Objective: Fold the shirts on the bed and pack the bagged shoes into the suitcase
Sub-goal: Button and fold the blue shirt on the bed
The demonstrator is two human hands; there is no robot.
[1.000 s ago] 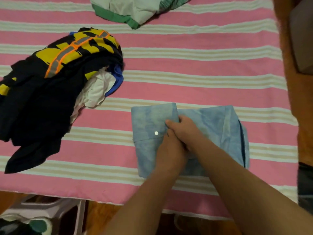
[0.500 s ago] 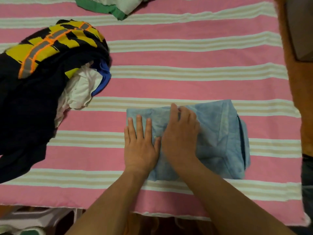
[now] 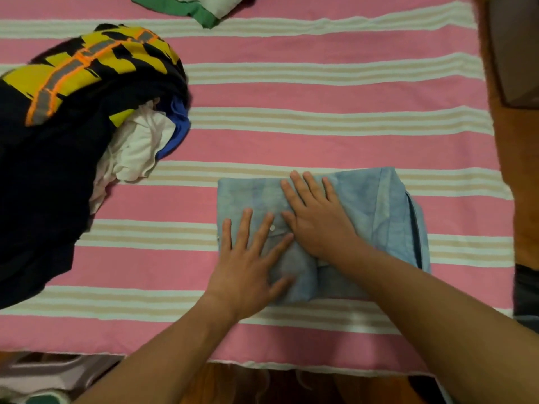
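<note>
Shirt (image 3: 361, 205): folded, lying near bed (image 3: 320, 94) front edge | left hand (image 3: 250, 258), right hand (image 3: 318, 220): fingers spread, palms flat on it, likely to press creases | unfolded clothes pile (image 3: 67, 135): waiting at left

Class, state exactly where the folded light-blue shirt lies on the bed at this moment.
In the head view the folded light-blue shirt lies on the striped bedspread near its front edge, right of centre, under both flat hands, with the dark clothes pile to its left.

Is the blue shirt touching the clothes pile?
Apart. The head view shows a wide strip of bare striped bedsheet between the blue shirt and the clothes pile.
</note>
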